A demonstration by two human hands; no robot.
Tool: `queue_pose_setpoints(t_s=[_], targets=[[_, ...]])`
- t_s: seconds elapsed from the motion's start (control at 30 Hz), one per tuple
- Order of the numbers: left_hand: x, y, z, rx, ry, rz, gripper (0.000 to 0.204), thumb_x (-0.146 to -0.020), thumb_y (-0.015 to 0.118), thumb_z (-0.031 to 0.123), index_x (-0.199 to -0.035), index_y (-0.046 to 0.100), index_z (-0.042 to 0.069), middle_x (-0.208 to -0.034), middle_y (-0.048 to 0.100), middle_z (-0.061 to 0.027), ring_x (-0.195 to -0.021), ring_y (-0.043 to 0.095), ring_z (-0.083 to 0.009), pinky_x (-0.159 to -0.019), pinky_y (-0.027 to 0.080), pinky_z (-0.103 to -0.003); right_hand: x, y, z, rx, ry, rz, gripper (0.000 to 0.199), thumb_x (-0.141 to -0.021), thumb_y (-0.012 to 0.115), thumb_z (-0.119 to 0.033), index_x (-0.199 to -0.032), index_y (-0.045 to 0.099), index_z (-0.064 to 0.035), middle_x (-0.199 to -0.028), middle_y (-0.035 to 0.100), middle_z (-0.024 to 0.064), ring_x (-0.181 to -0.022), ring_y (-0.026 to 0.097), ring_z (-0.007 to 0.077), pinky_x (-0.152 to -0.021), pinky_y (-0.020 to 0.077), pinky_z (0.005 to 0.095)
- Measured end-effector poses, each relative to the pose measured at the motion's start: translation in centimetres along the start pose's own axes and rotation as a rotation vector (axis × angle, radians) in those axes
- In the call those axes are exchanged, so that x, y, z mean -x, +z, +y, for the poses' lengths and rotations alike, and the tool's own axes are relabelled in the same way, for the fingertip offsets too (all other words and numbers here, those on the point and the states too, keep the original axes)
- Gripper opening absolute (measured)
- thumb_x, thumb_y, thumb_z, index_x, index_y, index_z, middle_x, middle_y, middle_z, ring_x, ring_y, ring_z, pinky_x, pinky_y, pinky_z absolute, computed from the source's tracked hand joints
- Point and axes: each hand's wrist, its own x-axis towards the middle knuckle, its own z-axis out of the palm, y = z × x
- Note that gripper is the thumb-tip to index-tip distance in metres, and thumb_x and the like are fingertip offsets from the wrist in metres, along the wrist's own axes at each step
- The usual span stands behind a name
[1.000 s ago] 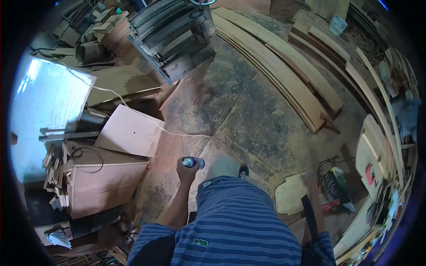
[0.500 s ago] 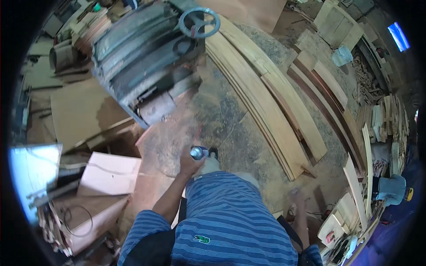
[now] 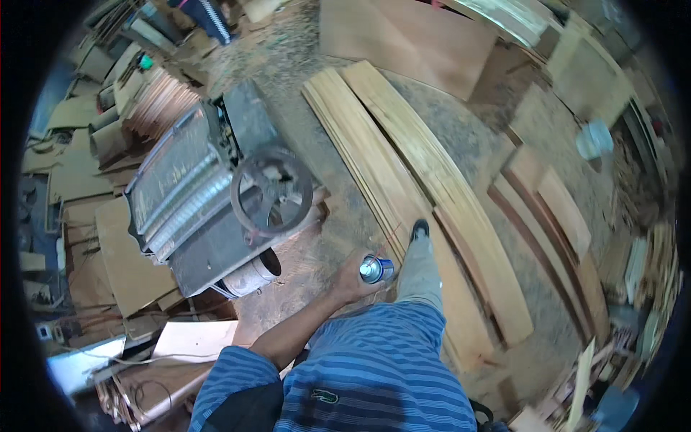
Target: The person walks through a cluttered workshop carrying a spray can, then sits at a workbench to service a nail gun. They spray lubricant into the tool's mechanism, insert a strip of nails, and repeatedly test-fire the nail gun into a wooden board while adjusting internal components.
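My left hand point(image 3: 350, 277) is wrapped round a blue can with a silver top point(image 3: 371, 269), held out in front of my body at waist height. I cannot tell whether it is a drink can or a spray can. Beyond it, to the left, stands a grey woodworking machine with a big handwheel point(image 3: 271, 191) and a round metal spout point(image 3: 253, 276) at its side. Long wooden planks point(image 3: 417, 191) lie in stacks on the floor, right of the can. My right hand is out of sight.
My shoe point(image 3: 419, 230) is over the planks. Darker boards point(image 3: 551, 209) lie farther right, near a pale bucket point(image 3: 594, 140). Plywood sheets point(image 3: 407, 39) lie at the back. Stacked boards point(image 3: 162, 104) and a person's leg point(image 3: 205, 18) are at the far left.
I have stepped forward, so the machine and planks sit lower and nearer in the picture. My left hand with the can shows farther right. My right hand has left the view.
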Motion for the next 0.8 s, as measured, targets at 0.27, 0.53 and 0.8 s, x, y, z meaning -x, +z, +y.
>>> queue_pose_setpoints(t_s=[0.27,0.53,0.8], targets=[[-17.9,-5.7,5.5,0.080,-0.170,0.303,0.066,-0.063,0.087,0.025,-0.116,0.056,0.002,-0.102,0.061,-0.0144,-0.094,0.062,-0.0273,-0.083,0.050,-0.038,-12.6,-61.0,-39.1,-0.307,-0.733,0.840,0.043,-0.092,0.064,-0.031,-0.113,0.061,0.0059,-0.106,0.066,0.0220,-0.101,0.063,0.0284,-0.088,0.0478,0.0389],[-32.6,-12.3,1.3,0.084,-0.340,0.582,0.074,-0.060,0.089,0.030,-0.117,0.054,0.000,-0.098,0.061,-0.0153,-0.093,0.063,-0.0271,-0.084,0.050,-0.039,-3.0,-73.7,-73.6,0.319,-1.014,0.776,0.047,-0.087,0.070,-0.023,-0.129,0.057,-0.0061,-0.113,0.065,0.0205,-0.102,0.063,0.0350,-0.089,0.0489,0.0408],[-48.1,-27.0,-4.7,0.049,-0.304,0.732,0.067,-0.065,0.087,0.029,-0.117,0.054,0.003,-0.107,0.061,-0.0177,-0.101,0.063,-0.0327,-0.084,0.051,-0.041,-24.1,-61.3,-68.0,0.448,-0.386,0.248,0.038,-0.088,0.063,-0.023,-0.117,0.061,0.0017,-0.101,0.068,0.0199,-0.091,0.065,0.0296,-0.077,0.0512,0.0426]])
